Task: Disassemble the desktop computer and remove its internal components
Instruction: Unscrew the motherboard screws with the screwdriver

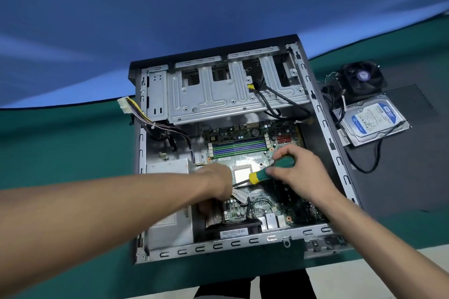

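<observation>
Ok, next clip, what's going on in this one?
A person is working inside an open desktop case lying on a green table. The right hand grips a green-and-yellow screwdriver, its shaft aimed toward the left hand, which reaches down onto the motherboard; what its fingers do is hidden. A hard drive and cooler fan already lie outside, right of the case.
</observation>
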The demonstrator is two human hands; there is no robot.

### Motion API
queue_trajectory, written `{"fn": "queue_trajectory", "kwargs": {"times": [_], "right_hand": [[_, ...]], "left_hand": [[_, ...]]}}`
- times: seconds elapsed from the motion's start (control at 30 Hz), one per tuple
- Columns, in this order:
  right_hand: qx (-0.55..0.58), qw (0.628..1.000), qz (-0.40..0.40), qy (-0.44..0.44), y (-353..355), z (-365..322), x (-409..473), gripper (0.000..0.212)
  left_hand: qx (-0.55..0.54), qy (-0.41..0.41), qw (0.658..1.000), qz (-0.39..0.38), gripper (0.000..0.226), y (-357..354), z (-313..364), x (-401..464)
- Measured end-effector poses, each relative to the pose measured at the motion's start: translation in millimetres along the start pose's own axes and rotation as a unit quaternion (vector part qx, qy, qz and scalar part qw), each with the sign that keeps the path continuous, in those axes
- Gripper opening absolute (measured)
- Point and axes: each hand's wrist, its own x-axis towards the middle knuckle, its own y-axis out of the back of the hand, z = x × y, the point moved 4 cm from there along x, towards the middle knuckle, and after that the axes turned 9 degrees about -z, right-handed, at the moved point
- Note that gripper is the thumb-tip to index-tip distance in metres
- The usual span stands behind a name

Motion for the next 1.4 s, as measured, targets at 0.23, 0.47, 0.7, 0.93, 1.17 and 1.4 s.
{"fn": "queue_trajectory", "kwargs": {"times": [0.23,0.47,0.7,0.93,1.17,1.4], "right_hand": [[-0.543,0.821,-0.172,0.042,-14,-34,-18,0.023],[-0.482,0.867,-0.125,-0.034,-17,-29,-19,0.046],[-0.088,0.995,-0.035,0.018,17,-56,-31,0.034],[0.17,0.974,-0.053,0.139,42,-112,-57,0.023],[0.187,0.973,-0.075,0.116,75,-111,-72,0.023],[0.235,0.957,-0.145,0.084,101,-63,-60,0.01]], "left_hand": [[-0.266,-0.127,0.955,-0.017,0.025,31,-9,-38],[-0.41,-0.219,0.882,0.082,0.016,36,-22,-75],[-0.429,-0.277,0.833,0.215,0.015,53,-23,-110],[-0.228,-0.33,0.843,0.359,0.012,69,18,-147],[-0.027,-0.353,0.813,0.463,0.012,82,55,-165],[0.063,-0.324,0.821,0.465,0.018,77,99,-156]]}}
